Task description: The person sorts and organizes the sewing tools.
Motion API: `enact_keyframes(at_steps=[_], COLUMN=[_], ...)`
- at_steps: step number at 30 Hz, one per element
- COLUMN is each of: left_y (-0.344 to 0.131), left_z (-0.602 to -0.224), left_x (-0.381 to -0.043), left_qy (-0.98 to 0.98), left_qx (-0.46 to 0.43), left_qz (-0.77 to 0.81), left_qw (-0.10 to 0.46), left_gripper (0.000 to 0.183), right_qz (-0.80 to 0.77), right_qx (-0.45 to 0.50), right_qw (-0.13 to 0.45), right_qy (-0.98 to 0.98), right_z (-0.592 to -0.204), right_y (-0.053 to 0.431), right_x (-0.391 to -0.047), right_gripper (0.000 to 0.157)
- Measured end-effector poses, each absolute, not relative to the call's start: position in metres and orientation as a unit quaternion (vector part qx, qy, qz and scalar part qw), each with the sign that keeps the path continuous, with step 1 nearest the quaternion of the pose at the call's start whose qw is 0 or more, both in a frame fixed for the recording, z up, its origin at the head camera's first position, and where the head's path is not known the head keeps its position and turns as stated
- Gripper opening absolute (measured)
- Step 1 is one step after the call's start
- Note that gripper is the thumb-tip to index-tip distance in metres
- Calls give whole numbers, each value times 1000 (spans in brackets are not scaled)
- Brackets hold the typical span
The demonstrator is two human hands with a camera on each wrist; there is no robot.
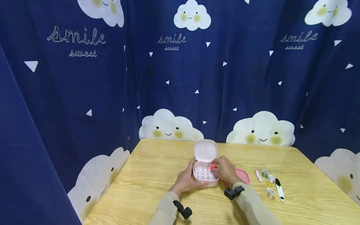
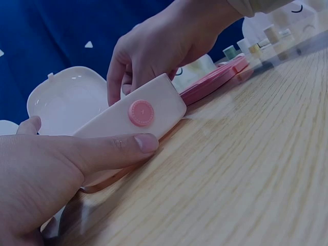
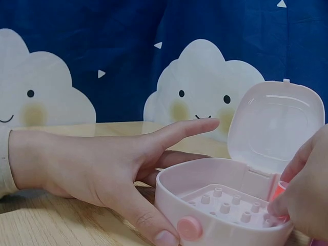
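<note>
A pale pink sewing box [image 1: 200, 181] stands on the table with its lid [image 1: 205, 150] raised at the back. Rows of small pegs [image 3: 225, 207] rise from the tray inside, and a round pink button [image 2: 141, 113] sits on the front wall. My left hand [image 1: 185, 179] holds the box from the left, thumb along the front and fingers spread around the side. Inside the back right corner, my right hand [image 1: 225, 169] pinches a red thread spool [image 3: 278, 190] between thumb and fingers, low over the pegs. The spool's lower end is partly hidden by the fingers.
Just right of the box, partly behind my right hand, lies a pink tray [image 1: 243, 176]. Farther right are several thread spools [image 1: 270, 193], a small pink-and-white strip [image 1: 258, 176] and a white tool with a black end [image 1: 279, 190]. A blue curtain [image 1: 180, 78] hangs behind the table.
</note>
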State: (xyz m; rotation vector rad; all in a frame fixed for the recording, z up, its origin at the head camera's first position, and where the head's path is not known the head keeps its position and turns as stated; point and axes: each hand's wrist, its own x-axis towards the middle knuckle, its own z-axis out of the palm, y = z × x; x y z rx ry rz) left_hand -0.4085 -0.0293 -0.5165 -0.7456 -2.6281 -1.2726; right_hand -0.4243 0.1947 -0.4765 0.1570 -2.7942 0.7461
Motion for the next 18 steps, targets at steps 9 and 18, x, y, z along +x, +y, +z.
enact_keyframes(at_steps=[9,18], left_y=[-30,-31], left_z=[-513,-512], left_x=[-405,-404], left_qy=[-870,-872], left_qx=[-250,-241], left_qz=[-420,-423], left_qw=[64,52], left_gripper=[139,139], right_qz=[243,245], right_qx=[59,60], right_qw=[128,113], right_qy=[-960,-961], right_z=[-478,-476], right_y=[193,192], right_x=[-425,-425], right_gripper=[24,23])
